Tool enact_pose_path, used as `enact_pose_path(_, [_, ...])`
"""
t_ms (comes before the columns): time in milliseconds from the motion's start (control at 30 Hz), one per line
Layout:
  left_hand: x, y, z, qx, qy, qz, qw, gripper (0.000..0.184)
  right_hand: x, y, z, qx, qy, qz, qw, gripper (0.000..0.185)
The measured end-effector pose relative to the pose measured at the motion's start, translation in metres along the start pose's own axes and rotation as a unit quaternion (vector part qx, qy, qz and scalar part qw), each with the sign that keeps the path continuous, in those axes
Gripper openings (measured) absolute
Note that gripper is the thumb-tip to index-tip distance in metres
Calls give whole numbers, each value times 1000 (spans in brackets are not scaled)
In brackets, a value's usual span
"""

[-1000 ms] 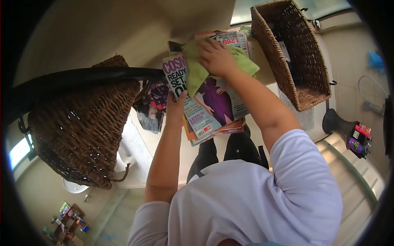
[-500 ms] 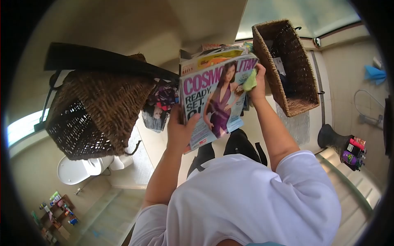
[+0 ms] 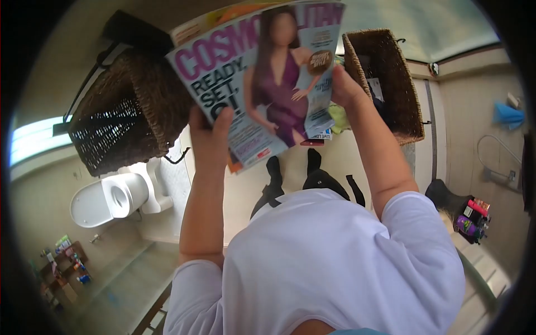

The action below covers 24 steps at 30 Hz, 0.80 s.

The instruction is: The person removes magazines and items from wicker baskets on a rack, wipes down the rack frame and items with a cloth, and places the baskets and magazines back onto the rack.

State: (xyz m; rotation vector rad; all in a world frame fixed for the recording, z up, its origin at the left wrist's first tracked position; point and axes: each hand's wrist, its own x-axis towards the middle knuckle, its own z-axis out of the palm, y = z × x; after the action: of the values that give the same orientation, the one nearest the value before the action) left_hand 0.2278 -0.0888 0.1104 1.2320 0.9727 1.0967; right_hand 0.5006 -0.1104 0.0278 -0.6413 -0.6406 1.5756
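Observation:
A stack of magazines [image 3: 240,117] is raised in front of me, with a Cosmopolitan cover facing up and orange and yellow edges of others behind it. My left hand [image 3: 209,129] grips the lower left edge, thumb on the cover. My right hand [image 3: 349,89] is closed on the right edge. A light green cloth [image 3: 338,117] shows just below my right hand; whether the fingers still hold it I cannot tell. Beneath the stack, part of another printed item [image 3: 321,135] peeks out.
A tilted wicker basket [image 3: 120,111] is at left, another wicker basket [image 3: 399,84] at right with some things inside. A white toilet [image 3: 111,198] stands at lower left, near a shelf of bottles [image 3: 64,268]. More bottles [image 3: 472,220] are at right.
Both hands have lifted the magazines up and toward the camera, slightly left. The stack looks larger and hides what was behind it. The view has shifted a little.

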Motion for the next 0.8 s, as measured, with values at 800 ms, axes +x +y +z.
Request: enact_pose_path(800, [44, -199, -19, 296, -110, -11, 949, 40, -9, 44, -69, -490, 128, -67, 860, 44])
